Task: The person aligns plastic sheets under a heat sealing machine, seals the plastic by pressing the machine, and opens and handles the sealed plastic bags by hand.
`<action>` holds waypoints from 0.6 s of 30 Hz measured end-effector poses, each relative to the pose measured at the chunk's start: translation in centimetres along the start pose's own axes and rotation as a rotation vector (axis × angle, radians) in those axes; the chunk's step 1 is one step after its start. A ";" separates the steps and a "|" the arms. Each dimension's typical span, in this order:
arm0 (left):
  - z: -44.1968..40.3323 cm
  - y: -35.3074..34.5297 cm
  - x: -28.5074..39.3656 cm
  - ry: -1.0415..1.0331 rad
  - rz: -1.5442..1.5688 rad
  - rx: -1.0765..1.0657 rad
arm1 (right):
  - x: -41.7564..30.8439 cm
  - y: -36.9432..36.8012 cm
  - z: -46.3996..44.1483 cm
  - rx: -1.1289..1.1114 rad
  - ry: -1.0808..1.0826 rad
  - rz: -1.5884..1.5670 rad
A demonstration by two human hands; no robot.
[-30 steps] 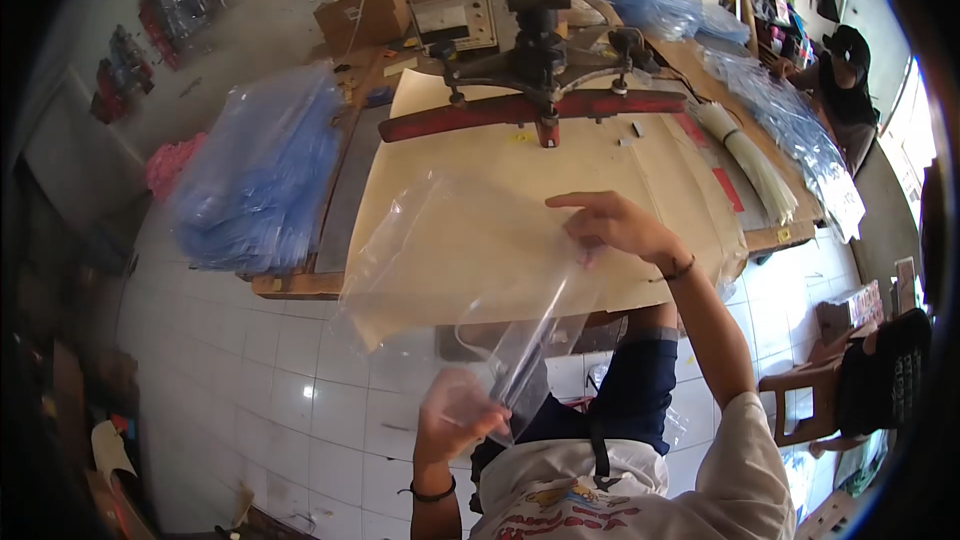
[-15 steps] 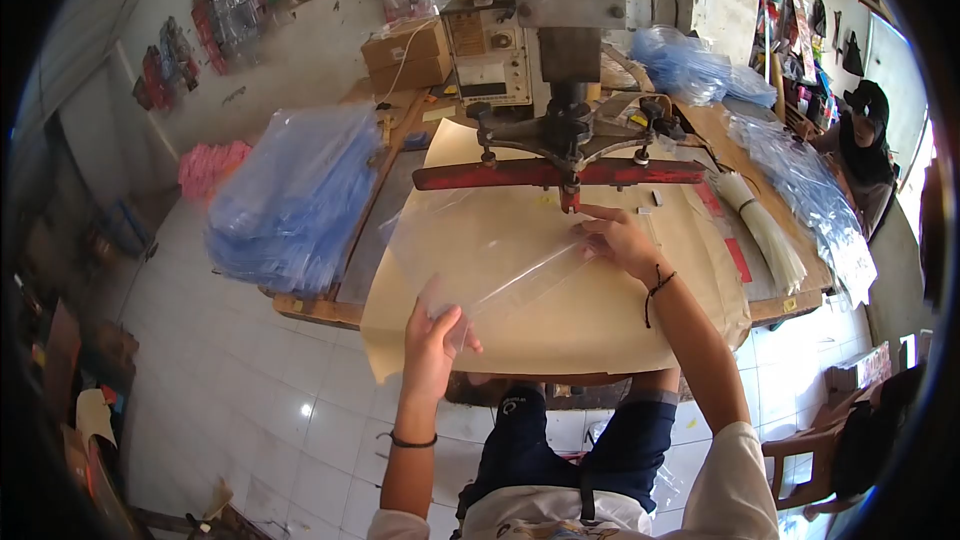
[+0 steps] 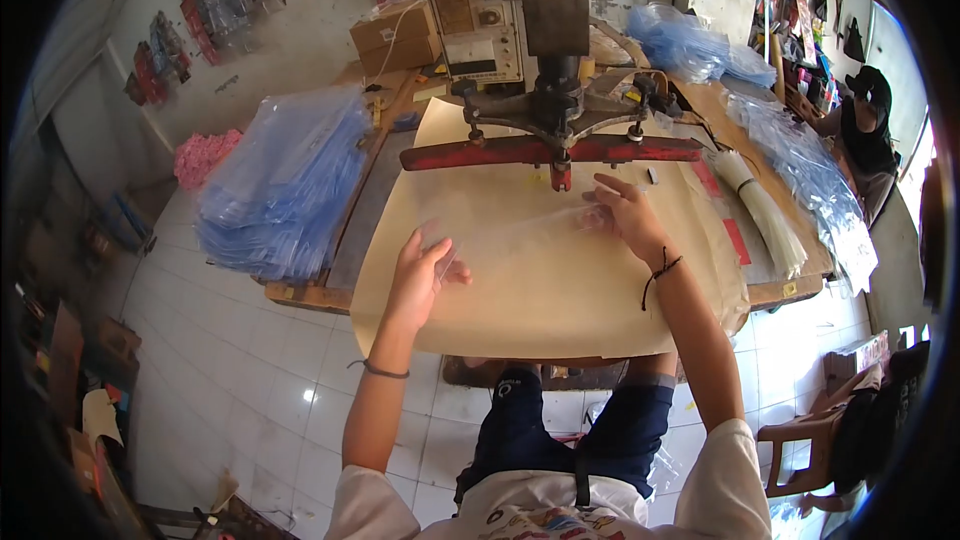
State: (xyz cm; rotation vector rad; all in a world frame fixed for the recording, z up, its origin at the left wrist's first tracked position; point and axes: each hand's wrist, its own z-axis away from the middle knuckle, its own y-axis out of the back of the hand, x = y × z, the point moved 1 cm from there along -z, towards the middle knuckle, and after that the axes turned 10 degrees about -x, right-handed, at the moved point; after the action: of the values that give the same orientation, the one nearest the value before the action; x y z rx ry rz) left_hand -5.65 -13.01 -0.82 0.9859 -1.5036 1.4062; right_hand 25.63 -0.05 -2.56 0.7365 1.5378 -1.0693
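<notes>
A clear plastic sheet (image 3: 515, 232) stretches between my two hands, over the tan paper (image 3: 540, 315) that covers the worktable. Its outline is faint against the paper. My left hand (image 3: 422, 275) pinches its left end, thumb against fingers. At the sheet's right end, my right hand (image 3: 618, 212) grips the edge between thumb and fingers, with the index finger pointing up and left. Just beyond the hands hangs the press's long red bar (image 3: 480, 154), raised above the paper. A small red tip (image 3: 562, 177) below the bar is close to my right fingers.
A stack of bluish plastic sheets (image 3: 285, 185) lies on the left. On the right are a bundle of pale strips (image 3: 765, 215) and more clear plastic (image 3: 800, 170). A control box (image 3: 480, 35) stands behind. A person in black (image 3: 868, 125) is at the far right.
My left hand has moved up and slightly left, bringing its end of the sheet nearer the bar. My right hand has shifted slightly up. The view has tilted a little.
</notes>
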 end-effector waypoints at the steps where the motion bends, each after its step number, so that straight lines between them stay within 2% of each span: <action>1: -0.6 0.5 -0.1 0.010 -0.026 -0.015 | -0.1 -0.2 -0.1 0.013 0.000 -0.003; 6: -3.2 2.2 -0.6 0.052 -0.143 -0.043 | -0.3 -0.1 -0.5 0.032 -0.018 0.027; 12: -6.5 2.3 -1.1 0.091 -0.103 0.086 | -0.6 -1.1 -0.5 0.128 0.018 -0.105; 14: -7.5 2.4 -1.3 0.089 -0.077 0.123 | -0.4 0.2 -0.4 0.086 0.002 -0.082; 18: -9.1 2.3 -1.4 0.087 -0.105 0.147 | -1.1 0.3 0.5 0.147 -0.009 0.204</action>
State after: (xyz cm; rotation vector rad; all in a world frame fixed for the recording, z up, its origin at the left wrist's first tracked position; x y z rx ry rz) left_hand -6.81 -3.73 -2.67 1.0633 -1.2809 1.4812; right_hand 26.38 -0.29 -1.62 0.9662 1.3543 -1.0379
